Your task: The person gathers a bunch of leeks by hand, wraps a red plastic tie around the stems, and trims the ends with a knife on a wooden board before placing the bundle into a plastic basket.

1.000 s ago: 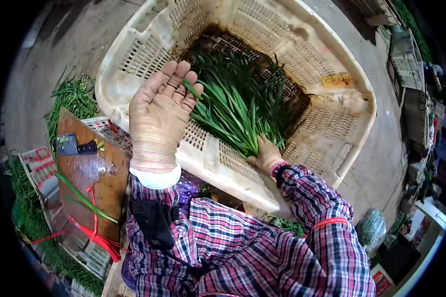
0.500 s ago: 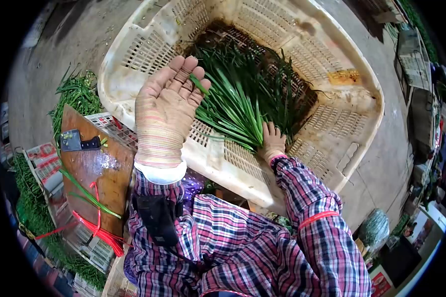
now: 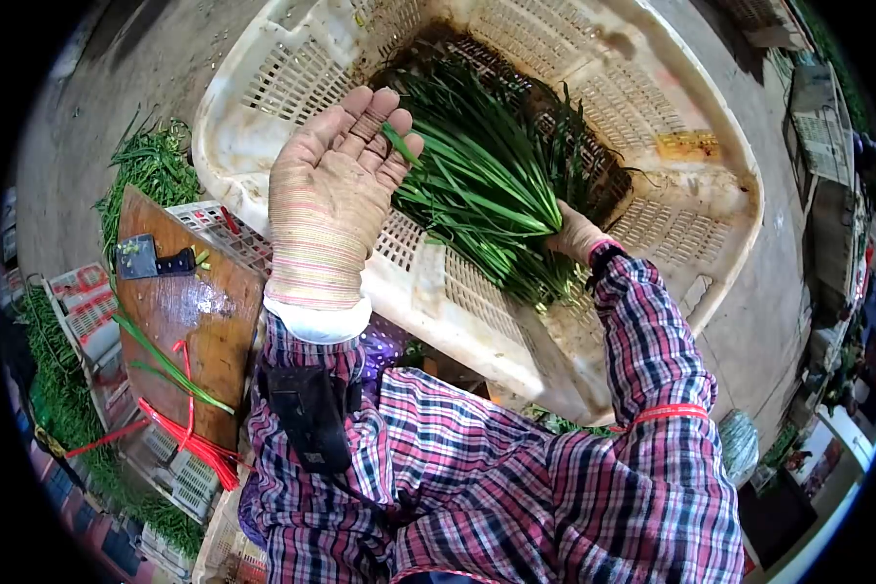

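Observation:
My left hand (image 3: pixel 336 190) is held palm up over the near left rim of a large off-white plastic crate (image 3: pixel 642 209). Its fingers are stretched out and slightly curled, with a short green leaf (image 3: pixel 400 143) lying across the outer fingers. Down in the crate, my right hand (image 3: pixel 576 234) is closed around the gathered stem ends of a bunch of chives (image 3: pixel 501 180). The long leaves fan away toward the upper left. More chives lie beneath and below the bunch, some pale stem ends showing near the close wall.
On the left, a wooden board (image 3: pixel 195 321) carries a cleaver (image 3: pixel 154 257), loose green stalks and red ties (image 3: pixel 190 443). Heaps of greens (image 3: pixel 151 175) lie beyond it on the floor. More crates stand at the far right.
My right hand has moved right and closed round the chives' stem ends, gathering the bunch and shifting it right. My left hand has barely moved, rising slightly.

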